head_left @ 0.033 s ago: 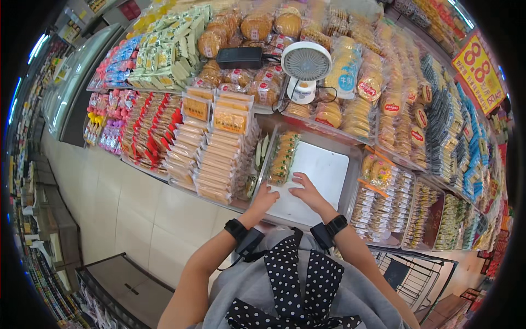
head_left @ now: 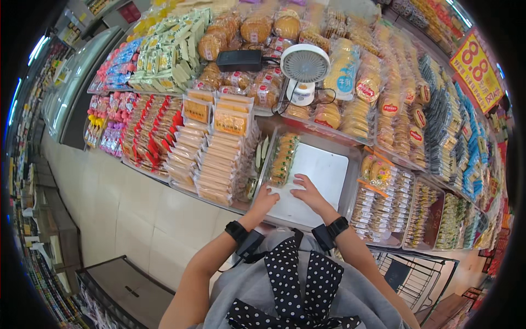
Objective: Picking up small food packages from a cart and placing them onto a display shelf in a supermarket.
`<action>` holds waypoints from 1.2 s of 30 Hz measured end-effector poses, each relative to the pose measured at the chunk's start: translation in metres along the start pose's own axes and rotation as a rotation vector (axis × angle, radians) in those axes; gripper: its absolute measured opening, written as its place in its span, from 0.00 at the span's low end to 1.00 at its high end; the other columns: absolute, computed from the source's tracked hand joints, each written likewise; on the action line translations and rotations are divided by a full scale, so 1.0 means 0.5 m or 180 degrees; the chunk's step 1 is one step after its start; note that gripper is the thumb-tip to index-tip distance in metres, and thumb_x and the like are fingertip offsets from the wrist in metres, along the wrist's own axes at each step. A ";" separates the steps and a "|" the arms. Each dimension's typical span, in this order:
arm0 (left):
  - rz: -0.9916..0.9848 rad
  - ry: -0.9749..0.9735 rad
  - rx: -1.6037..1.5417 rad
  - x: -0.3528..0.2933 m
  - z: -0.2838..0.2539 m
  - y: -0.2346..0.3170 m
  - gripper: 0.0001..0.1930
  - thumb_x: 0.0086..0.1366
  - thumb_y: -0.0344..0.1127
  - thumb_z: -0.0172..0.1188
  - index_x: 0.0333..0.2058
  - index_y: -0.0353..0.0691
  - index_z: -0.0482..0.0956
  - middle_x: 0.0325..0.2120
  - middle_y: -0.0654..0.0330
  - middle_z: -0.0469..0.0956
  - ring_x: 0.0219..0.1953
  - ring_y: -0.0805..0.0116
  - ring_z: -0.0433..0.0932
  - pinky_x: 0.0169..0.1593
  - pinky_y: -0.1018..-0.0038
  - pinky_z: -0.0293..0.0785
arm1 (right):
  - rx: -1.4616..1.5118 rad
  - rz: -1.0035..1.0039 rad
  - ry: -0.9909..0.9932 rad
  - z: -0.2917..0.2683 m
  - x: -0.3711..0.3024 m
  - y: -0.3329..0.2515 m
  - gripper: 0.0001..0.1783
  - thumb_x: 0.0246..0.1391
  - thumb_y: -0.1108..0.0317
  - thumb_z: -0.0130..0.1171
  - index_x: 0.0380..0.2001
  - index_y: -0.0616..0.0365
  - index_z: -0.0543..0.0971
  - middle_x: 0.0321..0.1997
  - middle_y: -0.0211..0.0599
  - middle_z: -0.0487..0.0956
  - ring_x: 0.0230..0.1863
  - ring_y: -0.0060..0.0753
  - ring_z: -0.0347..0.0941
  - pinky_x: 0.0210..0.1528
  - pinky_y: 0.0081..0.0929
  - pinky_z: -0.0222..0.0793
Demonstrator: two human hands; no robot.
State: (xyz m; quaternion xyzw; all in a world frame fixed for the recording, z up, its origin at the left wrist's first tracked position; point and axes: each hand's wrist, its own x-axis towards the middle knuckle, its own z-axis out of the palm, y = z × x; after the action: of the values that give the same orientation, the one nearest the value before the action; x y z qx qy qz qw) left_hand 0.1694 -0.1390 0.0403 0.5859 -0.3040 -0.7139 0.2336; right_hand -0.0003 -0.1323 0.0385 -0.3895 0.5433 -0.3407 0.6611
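A grey display bin [head_left: 355, 164] stands in front of me with a white sheet [head_left: 326, 164] on its bottom. Along the bin's left side runs a row of small clear-wrapped biscuit packs [head_left: 284, 159] with green print. My left hand [head_left: 264, 202] is at the near end of that row, thumb and forefinger apart; whether its fingertips touch the packs I cannot tell. Over the white sheet, just right of the packs, my right hand [head_left: 308, 194] has its fingers spread and holds nothing. Both wrists wear black straps with small boxes.
Left of the bin are long beige packets [head_left: 215, 172] in rows. A white fan [head_left: 304, 68] and a black box [head_left: 239, 59] sit on packaged cakes behind it. More wrapped biscuits [head_left: 383, 205] fill bins at right. A wire cart [head_left: 419, 277] stands near right.
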 end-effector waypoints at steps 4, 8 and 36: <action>0.0355 0.0187 0.0029 -0.008 -0.004 -0.029 0.33 0.41 0.29 0.51 0.50 0.34 0.51 0.42 0.47 0.61 0.34 0.66 0.66 0.34 0.77 0.64 | -0.0071 -0.0029 0.0107 -0.020 -0.040 -0.006 0.25 0.43 0.73 0.51 0.47 0.58 0.57 0.46 0.42 0.62 0.42 0.29 0.64 0.42 0.20 0.62; 0.0407 -0.0051 0.0338 -0.022 0.013 -0.018 0.27 0.46 0.27 0.51 0.47 0.34 0.54 0.34 0.55 0.65 0.32 0.70 0.69 0.38 0.77 0.65 | 0.0252 -0.0046 0.0366 -0.044 -0.095 -0.009 0.22 0.44 0.73 0.49 0.46 0.59 0.59 0.43 0.41 0.65 0.41 0.28 0.65 0.40 0.21 0.64; -0.0299 -0.3988 0.2712 -0.127 0.385 -0.130 0.09 0.53 0.31 0.50 0.33 0.35 0.69 0.24 0.64 0.71 0.26 0.79 0.69 0.30 0.85 0.65 | 0.0929 -0.0217 0.4257 -0.036 -0.549 0.295 0.13 0.39 0.74 0.50 0.33 0.65 0.69 0.25 0.33 0.72 0.24 0.22 0.68 0.24 0.18 0.63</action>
State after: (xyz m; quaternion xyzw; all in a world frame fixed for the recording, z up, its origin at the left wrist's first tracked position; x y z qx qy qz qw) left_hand -0.0046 -0.0183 0.0630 0.1227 -0.6040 -0.7433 -0.2599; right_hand -0.0625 0.1733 0.0305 -0.0192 0.7708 -0.5983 0.2181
